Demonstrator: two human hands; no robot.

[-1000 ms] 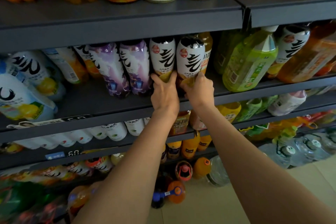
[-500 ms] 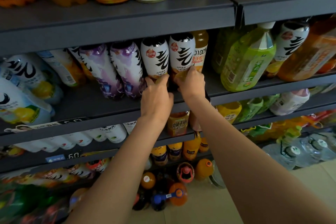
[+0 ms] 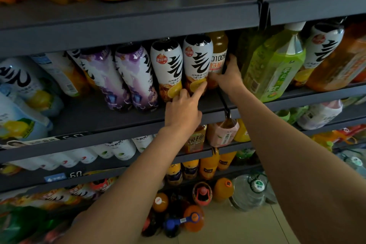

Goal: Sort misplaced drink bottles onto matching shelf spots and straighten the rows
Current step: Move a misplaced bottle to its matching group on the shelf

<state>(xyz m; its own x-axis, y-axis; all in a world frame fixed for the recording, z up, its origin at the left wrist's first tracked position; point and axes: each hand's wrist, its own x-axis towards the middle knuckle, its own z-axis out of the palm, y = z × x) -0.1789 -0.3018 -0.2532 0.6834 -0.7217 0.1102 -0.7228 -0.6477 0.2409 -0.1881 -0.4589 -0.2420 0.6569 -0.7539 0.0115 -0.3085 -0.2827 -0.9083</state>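
Two white bottles with black brush lettering stand side by side on the middle shelf (image 3: 122, 117), the left one (image 3: 168, 65) and the right one (image 3: 198, 59). Just right of them, at the shelf section's end, is an amber juice bottle (image 3: 218, 45). My left hand (image 3: 182, 111) reaches up from below, and its straight index finger presses the base of the right white bottle. My right hand (image 3: 227, 77) grips the lower part of the amber juice bottle, thumb in front and fingers behind it.
Two purple-and-white bottles (image 3: 134, 77) lean left of the white pair. A large green tea bottle (image 3: 277, 65) leans in the neighbouring section at right, with another white bottle (image 3: 322, 45) behind it. Shelves above and below are full of bottles. Several more stand on the floor (image 3: 198, 204).
My left hand has let go of the left white bottle and now pokes the right one's base. My right hand has moved right, from the right white bottle to the amber juice bottle.
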